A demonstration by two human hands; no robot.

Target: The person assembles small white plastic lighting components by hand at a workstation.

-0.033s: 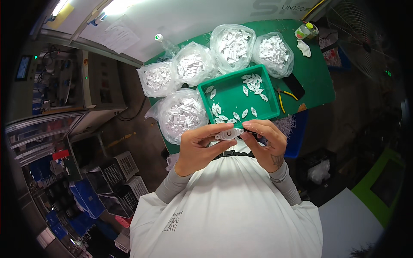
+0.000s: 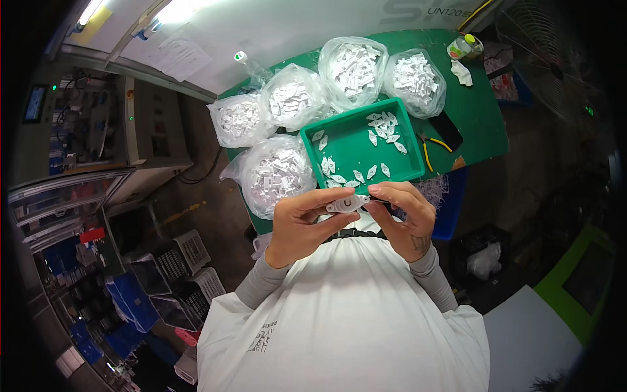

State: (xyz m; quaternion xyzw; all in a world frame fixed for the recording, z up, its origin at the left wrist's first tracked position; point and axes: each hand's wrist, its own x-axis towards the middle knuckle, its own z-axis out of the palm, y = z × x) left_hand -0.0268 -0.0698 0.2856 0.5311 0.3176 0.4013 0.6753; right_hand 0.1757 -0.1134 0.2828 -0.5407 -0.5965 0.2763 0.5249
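Note:
Just before the near edge of the green tray (image 2: 414, 140), I hold up a white diamond-shaped plastic part (image 2: 346, 204) with a curved dark mark in its middle. My left hand (image 2: 299, 225) is closed on it, fingers along the upper edge and thumb along the lower. My right hand (image 2: 406, 219) pinches its right end between thumb and index finger. Something dark shows in the right hand behind the thumb; I cannot make out what. Several like parts lie loose in the tray, grouped at its far right corner (image 2: 385, 124) and along its near side (image 2: 359, 175).
Clear bags of small white pieces (image 2: 281, 171) surround the tray's left and far sides. Right of it lie yellow-handled pliers (image 2: 428, 155) and a black flat object (image 2: 447, 132). A bottle (image 2: 462, 47) and crumpled tissue (image 2: 461, 73) sit far right on the green table (image 2: 480, 124). A blue bin (image 2: 450, 209) stands below.

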